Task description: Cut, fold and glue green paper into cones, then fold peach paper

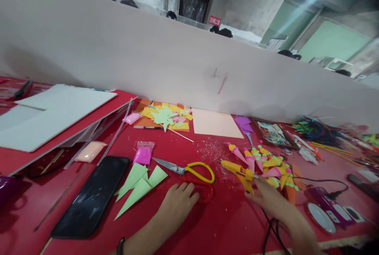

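My left hand (pixel 180 201) rests on the red tabletop with its fingers loosely spread and nothing in them. Its fingertips lie close to the red handle loop of the scissors (pixel 194 169), whose other loop is yellow. Left of this hand are folded light-green paper cones (pixel 142 190). My right hand (pixel 265 195) is at the back and handle of a yellow hot glue gun (pixel 238 171), fingers closing round it; the nozzle points left. Just beyond, small pink, yellow and orange paper cones (pixel 266 162) with coloured trims lie in a pile.
A black phone (pixel 91 197) lies at left, near a bag of pink clay (pixel 143 154). Paper scraps (pixel 166 115) and a pale sheet (pixel 217 122) lie along the white partition (pixel 148 57). A purple power strip (pixel 330 207) and a white dish (pixel 321 217) are at right.
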`<state>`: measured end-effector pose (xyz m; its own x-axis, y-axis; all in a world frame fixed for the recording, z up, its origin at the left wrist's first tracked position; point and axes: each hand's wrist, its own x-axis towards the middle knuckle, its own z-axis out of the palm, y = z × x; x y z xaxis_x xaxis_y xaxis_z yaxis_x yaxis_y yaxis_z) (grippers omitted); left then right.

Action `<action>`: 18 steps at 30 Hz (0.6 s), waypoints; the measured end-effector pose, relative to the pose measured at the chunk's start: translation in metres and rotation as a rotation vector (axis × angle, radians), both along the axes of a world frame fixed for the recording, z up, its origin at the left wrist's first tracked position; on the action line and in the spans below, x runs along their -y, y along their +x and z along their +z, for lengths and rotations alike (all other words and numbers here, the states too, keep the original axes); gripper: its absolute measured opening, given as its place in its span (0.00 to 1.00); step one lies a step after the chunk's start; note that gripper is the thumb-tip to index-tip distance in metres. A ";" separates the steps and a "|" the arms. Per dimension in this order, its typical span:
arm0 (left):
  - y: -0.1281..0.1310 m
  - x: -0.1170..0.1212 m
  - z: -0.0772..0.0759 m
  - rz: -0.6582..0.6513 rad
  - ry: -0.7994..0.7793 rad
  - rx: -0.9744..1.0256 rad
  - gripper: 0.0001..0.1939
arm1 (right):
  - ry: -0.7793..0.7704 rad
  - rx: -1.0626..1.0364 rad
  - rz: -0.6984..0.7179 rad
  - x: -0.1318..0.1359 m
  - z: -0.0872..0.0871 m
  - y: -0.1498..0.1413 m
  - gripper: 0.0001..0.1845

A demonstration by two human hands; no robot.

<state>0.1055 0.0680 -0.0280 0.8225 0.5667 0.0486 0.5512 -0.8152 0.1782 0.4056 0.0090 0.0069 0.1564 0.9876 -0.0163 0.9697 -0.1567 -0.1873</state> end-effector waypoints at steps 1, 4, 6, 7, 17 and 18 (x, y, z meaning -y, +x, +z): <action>-0.001 -0.001 -0.001 0.004 0.002 0.003 0.07 | -0.088 0.040 0.012 -0.012 0.017 0.005 0.13; -0.002 -0.003 -0.005 0.014 -0.035 0.021 0.05 | -0.221 0.321 -0.075 -0.062 0.075 0.005 0.12; -0.002 -0.005 -0.008 0.027 -0.074 0.036 0.05 | -0.436 0.413 -0.116 -0.101 0.106 -0.007 0.12; -0.002 -0.005 -0.009 0.038 -0.090 0.045 0.05 | -0.467 0.402 -0.099 -0.122 0.116 -0.016 0.13; -0.002 -0.007 -0.017 0.035 -0.096 0.095 0.04 | -0.354 0.239 0.099 -0.263 0.052 -0.096 0.36; -0.002 -0.007 -0.019 0.038 -0.084 0.108 0.04 | -0.353 0.234 0.083 -0.268 0.041 -0.099 0.41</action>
